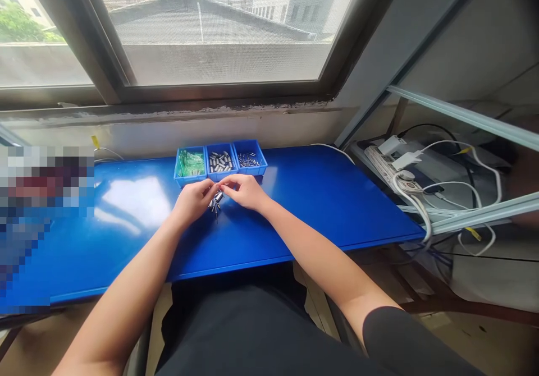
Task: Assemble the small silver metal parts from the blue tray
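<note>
Small metal parts [215, 203] are lying in a pile on the blue table [320, 196], between the wrists. The left hand [194, 199] and right hand [246, 192] are meeting at the fingertips, fingers bunched narrow; whether they are gripping a piece cannot be told. Just beyond, three blue bins [190, 179] are holding green material [190, 164], metal cylinders [220, 161] and thin pins [248, 160]. A window [219, 64] is standing behind.

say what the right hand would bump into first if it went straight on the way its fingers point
Most likely the left hand: the right hand points leftward, straight at it. Whether they already touch is hard to tell.
</note>
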Demonstrator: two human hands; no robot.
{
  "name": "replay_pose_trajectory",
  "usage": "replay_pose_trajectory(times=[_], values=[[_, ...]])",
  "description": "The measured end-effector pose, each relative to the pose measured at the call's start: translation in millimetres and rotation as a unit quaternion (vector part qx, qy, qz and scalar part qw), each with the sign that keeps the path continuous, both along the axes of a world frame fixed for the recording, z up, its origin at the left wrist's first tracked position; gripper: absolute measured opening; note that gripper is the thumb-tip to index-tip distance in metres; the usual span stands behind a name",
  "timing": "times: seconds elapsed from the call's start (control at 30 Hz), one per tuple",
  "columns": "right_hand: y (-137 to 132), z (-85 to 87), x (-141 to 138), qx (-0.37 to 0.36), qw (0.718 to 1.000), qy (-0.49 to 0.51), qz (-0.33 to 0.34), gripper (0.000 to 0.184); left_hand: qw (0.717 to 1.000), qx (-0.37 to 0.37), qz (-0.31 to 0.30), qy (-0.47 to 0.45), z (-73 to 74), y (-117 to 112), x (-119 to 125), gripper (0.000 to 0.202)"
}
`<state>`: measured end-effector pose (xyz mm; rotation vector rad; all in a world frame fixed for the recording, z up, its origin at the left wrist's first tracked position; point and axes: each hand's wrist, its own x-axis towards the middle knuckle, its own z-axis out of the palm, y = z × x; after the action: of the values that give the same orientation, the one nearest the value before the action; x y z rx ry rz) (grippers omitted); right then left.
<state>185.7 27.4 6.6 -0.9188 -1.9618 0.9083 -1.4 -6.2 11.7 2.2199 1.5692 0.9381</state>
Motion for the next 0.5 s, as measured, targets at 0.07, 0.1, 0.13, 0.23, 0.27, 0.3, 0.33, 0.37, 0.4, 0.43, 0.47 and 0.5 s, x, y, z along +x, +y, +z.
replay_pose_trajectory(times=[0.07, 0.1, 0.13, 0.23, 0.27, 0.3, 0.33, 0.37, 0.4, 0.43, 0.47, 0.5], values=[[0.3, -0.7, 0.0, -0.002, 1.0, -0.001, 0.0, 0.019, 1.0, 0.002, 0.001, 0.0, -0.1, 0.1, 0.0, 0.038], [0.5, -1.1, 0.0, -0.003, 1.0, -0.001, -0.001, 0.019, 1.0, 0.002, 0.003, -0.001, -0.1, 0.0, 0.1, 0.038], [0.7, -1.4, -0.1, -0.003, 1.0, -0.002, -0.002, 0.019, 1.0, 0.001, 0.005, -0.002, 0.1, -0.3, 0.3, 0.037], [0.9, -1.7, -0.3, -0.002, 1.0, -0.004, -0.003, 0.018, 1.0, -0.009, 0.009, -0.003, 1.3, -1.3, 1.1, 0.036], [0.9, -1.5, -0.3, -0.001, 1.0, -0.005, -0.003, 0.018, 1.0, -0.013, 0.01, -0.002, 1.7, -1.6, 1.2, 0.036], [0.9, -1.3, -0.3, 0.0, 1.0, -0.005, -0.002, 0.018, 1.0, -0.015, 0.011, -0.003, 2.1, -1.9, 1.4, 0.036], [0.8, -1.0, -0.3, 0.001, 1.0, -0.004, -0.002, 0.018, 1.0, -0.018, 0.012, -0.004, 2.4, -2.1, 1.5, 0.036], [0.7, -0.8, -0.2, 0.002, 1.0, -0.003, -0.001, 0.018, 1.0, -0.02, 0.012, -0.005, 2.5, -2.2, 1.5, 0.036], [0.6, -0.7, -0.2, 0.002, 1.0, -0.002, -0.001, 0.018, 1.0, -0.022, 0.013, -0.006, 2.5, -2.2, 1.4, 0.036], [0.5, -0.6, -0.1, 0.002, 1.0, -0.001, -0.001, 0.019, 1.0, -0.023, 0.014, -0.006, 2.3, -2.1, 1.3, 0.036], [0.5, -0.7, -0.1, 0.003, 1.0, 0.0, -0.002, 0.019, 1.0, -0.024, 0.014, -0.006, 1.9, -2.0, 1.2, 0.036], [0.4, -0.7, -0.1, 0.003, 1.0, 0.001, -0.003, 0.019, 1.0, -0.023, 0.015, -0.007, 1.5, -1.9, 1.0, 0.036]])
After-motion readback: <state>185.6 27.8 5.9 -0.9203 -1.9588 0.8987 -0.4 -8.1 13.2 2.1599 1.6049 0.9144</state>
